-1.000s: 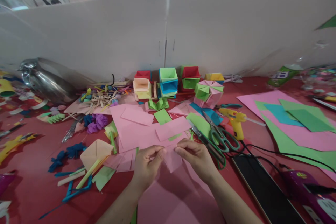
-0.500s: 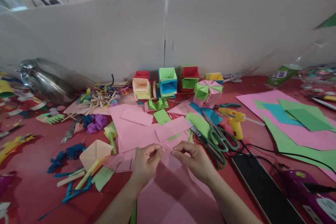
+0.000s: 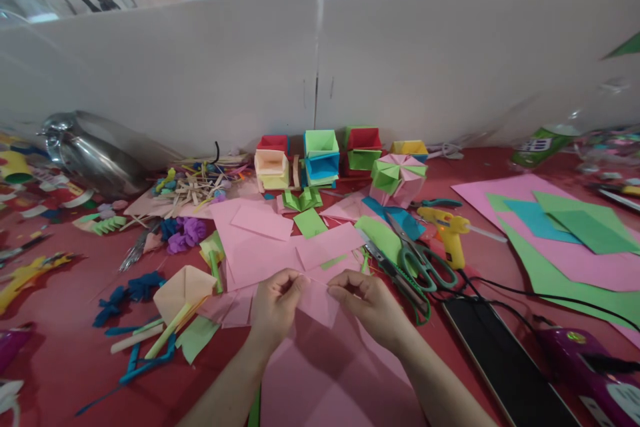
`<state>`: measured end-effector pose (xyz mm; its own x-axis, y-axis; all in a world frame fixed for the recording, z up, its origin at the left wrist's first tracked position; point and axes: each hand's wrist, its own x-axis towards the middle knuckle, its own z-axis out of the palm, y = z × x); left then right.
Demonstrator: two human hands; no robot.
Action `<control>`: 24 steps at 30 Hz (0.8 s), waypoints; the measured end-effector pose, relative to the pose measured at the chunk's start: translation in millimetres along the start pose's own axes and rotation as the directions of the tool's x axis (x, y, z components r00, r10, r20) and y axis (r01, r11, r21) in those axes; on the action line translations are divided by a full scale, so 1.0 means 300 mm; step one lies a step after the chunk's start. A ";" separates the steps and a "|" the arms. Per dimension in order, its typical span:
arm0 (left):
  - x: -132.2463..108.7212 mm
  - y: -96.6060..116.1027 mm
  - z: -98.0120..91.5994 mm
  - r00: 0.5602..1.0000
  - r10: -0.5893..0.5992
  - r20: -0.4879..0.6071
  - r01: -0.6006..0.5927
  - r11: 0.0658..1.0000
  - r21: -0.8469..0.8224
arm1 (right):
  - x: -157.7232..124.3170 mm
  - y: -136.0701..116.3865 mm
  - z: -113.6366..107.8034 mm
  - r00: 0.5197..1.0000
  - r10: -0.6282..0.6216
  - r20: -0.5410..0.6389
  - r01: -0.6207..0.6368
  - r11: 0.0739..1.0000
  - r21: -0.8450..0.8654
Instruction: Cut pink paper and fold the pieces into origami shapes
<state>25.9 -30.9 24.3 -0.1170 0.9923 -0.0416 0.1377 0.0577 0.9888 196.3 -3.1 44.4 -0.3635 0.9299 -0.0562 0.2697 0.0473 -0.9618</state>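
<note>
A small, flat piece of thin pink paper (image 3: 316,303) sits at the lower centre of the frame, over a larger smooth pink sheet (image 3: 330,380) on a red table (image 3: 65,340). The left hand (image 3: 274,307) pinches its left edge, fingers curled closed on it. The right hand (image 3: 373,307) pinches the right edge likewise. The paper spans the gap between them. Green-handled scissors (image 3: 417,260) lie just right of the right hand.

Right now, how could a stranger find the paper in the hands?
On the red table, at its near edge, the left hand and right hand meet. Between them is a small pink piece, the only pink paper they pinch.
</note>
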 end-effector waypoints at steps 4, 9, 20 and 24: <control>0.004 -0.008 0.005 1.000 -0.023 0.006 0.024 0.999 -0.021 | -0.003 -0.002 -0.007 1.000 0.023 -0.005 -0.023 1.000 0.017; 0.022 -0.014 0.000 0.993 -0.075 0.096 0.080 0.996 -0.047 | -0.002 0.006 -0.004 0.997 0.072 -0.016 -0.070 0.994 0.086; 0.027 -0.031 0.004 0.989 -0.125 0.075 0.137 0.975 -0.178 | 0.011 0.048 0.032 0.990 0.139 0.032 -0.142 0.946 0.291; 0.030 -0.041 0.011 0.979 -0.153 0.132 0.180 0.956 -0.230 | 0.011 0.046 0.025 0.991 0.123 0.043 -0.131 0.934 0.332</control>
<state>26.3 -22.4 11.2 -0.0054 0.9775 -0.2110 -0.1153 0.2090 0.9711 192.0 -2.1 28.9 -0.3655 0.9120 -0.1861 0.0033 -0.1986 -0.9801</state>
